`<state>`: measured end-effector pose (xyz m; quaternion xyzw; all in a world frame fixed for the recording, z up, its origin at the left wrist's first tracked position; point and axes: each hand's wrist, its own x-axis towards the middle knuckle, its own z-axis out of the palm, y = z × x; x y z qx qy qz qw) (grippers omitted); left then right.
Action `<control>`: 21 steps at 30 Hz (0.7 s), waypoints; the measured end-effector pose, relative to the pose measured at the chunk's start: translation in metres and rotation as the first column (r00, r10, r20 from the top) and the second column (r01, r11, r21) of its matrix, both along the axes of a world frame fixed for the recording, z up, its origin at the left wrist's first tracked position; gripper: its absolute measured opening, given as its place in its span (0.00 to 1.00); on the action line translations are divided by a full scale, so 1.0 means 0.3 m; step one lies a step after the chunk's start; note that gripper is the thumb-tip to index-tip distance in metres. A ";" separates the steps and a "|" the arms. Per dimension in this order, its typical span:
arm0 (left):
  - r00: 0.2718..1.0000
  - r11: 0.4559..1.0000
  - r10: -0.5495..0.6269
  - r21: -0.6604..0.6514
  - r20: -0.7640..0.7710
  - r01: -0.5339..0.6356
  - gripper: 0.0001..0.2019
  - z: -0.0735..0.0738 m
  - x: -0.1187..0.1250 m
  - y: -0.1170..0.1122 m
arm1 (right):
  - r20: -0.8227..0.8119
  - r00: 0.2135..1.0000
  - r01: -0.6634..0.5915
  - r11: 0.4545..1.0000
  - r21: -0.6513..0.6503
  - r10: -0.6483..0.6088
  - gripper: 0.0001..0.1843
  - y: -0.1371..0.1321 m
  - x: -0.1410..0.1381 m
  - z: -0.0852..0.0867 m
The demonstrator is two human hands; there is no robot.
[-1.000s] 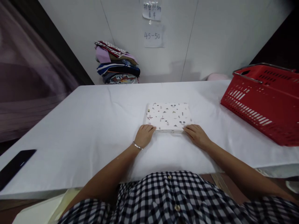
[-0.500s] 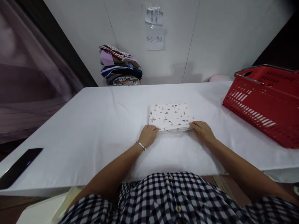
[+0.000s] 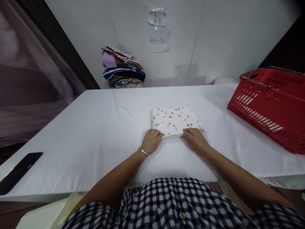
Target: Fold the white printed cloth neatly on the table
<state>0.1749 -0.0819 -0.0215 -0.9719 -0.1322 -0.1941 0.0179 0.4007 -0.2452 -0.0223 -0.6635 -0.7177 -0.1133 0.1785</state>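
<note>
Left hand point(image 3: 152, 141), right hand point(image 3: 196, 139): fingers curled, grip unclear
Folded cloth point(image 3: 173, 117): near edge, apparently straightening; next wants level corners

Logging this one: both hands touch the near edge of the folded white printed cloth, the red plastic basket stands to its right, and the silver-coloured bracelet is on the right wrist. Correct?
One error: the head view shows the silver-coloured bracelet on the left wrist. The folded white printed cloth and red plastic basket are as stated.
</note>
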 end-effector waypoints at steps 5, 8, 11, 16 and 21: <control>1.000 1.000 0.022 -0.003 0.014 -0.022 0.10 -0.003 -0.040 0.018 | -0.007 0.995 -0.099 0.995 -0.020 0.099 0.15 0.110 -0.122 -0.003; 0.997 0.998 0.054 -0.039 0.053 -0.052 0.09 -0.007 -0.066 0.027 | 0.002 0.990 -0.144 0.990 -0.009 0.144 0.15 0.167 -0.186 -0.007; 0.989 0.984 0.097 -0.158 0.107 -0.079 0.09 -0.011 -0.078 0.031 | 0.002 0.988 -0.157 0.988 -0.007 0.157 0.15 0.206 -0.240 -0.020; 0.934 0.831 0.305 -0.532 0.184 -0.166 0.07 -0.019 -0.053 0.031 | 0.009 0.991 -0.136 0.991 -0.009 0.136 0.15 0.224 -0.287 -0.046; 0.812 0.548 0.583 -0.756 0.037 -0.359 0.10 -0.021 0.000 0.047 | 0.006 0.990 -0.143 0.990 0.017 0.143 0.16 0.212 -0.293 -0.058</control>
